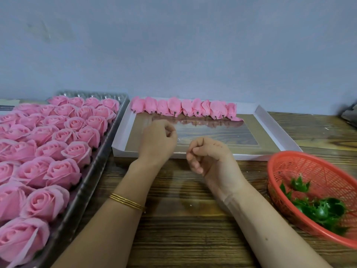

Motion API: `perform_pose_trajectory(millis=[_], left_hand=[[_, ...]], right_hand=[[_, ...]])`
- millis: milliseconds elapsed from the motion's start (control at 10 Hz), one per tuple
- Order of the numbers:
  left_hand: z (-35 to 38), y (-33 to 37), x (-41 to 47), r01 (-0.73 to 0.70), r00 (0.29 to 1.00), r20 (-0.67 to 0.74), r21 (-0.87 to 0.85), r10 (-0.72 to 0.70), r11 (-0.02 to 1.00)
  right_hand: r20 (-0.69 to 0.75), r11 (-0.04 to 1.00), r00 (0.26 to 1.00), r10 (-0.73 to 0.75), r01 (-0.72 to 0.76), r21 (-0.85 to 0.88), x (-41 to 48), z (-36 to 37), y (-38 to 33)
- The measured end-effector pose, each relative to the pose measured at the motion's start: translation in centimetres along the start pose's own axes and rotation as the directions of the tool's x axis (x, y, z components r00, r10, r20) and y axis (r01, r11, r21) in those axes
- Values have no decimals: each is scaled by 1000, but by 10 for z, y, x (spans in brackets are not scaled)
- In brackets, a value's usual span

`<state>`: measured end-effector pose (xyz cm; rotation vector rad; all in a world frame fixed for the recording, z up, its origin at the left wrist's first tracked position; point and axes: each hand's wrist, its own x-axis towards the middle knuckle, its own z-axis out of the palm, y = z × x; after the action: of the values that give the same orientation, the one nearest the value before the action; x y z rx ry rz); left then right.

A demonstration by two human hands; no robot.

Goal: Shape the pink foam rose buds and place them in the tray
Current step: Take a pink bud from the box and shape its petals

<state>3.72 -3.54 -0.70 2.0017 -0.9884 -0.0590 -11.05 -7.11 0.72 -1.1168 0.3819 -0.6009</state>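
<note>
A white shallow tray [278, 130] lies at the middle back with a row of several shaped pink buds [185, 108] along its far edge. On the left, a clear plastic tray [114, 124] is packed with several open pink foam roses [58, 149]. My left hand [158, 142] hovers over the white tray's near left part, fingers loosely curled, holding nothing. My right hand [208, 155] is at the tray's near rim, fingers loosely curled and empty too.
A red plastic basket [301, 167] with several green calyx pieces [316, 207] sits at the right on the wooden table [183, 219]. A grey wall rises right behind the trays. A dark object [349, 115] lies at the far right edge.
</note>
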Motion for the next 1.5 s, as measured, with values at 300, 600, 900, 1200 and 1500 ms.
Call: perform_pose_trajectory(millis=[300,600,900,1200,1500], left_hand=[[6,-3,-6,7,1000,4,85,-7,996],[5,-1,-6,26,1000,3,90,-27,996],[3,-1,-5,27,1000,-15,65,-26,998],[3,-1,-6,14,1000,0,62,-14,998],[3,0,-7,30,999,-40,79,-27,996]], right_hand=[[-326,964,924,-200,127,-234,5,-6,-11],[-614,959,762,-205,30,-282,57,-5,-49],[-686,903,719,-113,-215,-373,126,-45,-91],[-744,709,667,39,-543,-449,142,-95,-88],[-671,743,740,-57,-417,-523,156,-117,-74]])
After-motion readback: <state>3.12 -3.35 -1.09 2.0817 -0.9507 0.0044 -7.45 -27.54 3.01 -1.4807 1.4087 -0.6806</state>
